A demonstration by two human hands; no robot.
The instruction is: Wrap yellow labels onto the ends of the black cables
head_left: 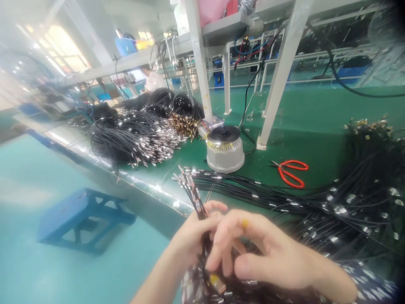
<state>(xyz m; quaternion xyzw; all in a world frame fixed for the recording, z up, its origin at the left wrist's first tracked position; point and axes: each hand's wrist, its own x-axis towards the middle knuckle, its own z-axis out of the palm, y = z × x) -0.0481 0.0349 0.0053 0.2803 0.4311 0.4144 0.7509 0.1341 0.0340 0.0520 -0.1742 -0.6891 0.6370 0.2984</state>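
My left hand is closed around a bundle of thin black cables, whose silvery stripped ends point up and away from me. My right hand is just right of it, fingers bent but spread, with nothing visibly gripped. Its fingertips hang over the lower part of the bundle; whether they touch it I cannot tell. Beneath the hands lie more dark cables with shiny metal ends, partly hidden. On the green bench, a long row of black cables runs off to the right behind my hands.
Red-handled scissors lie on the bench beside a white round device with a black top. Coiled cable bundles are heaped at the left, another cable pile at the right. White posts rise behind. A blue stool stands on the floor.
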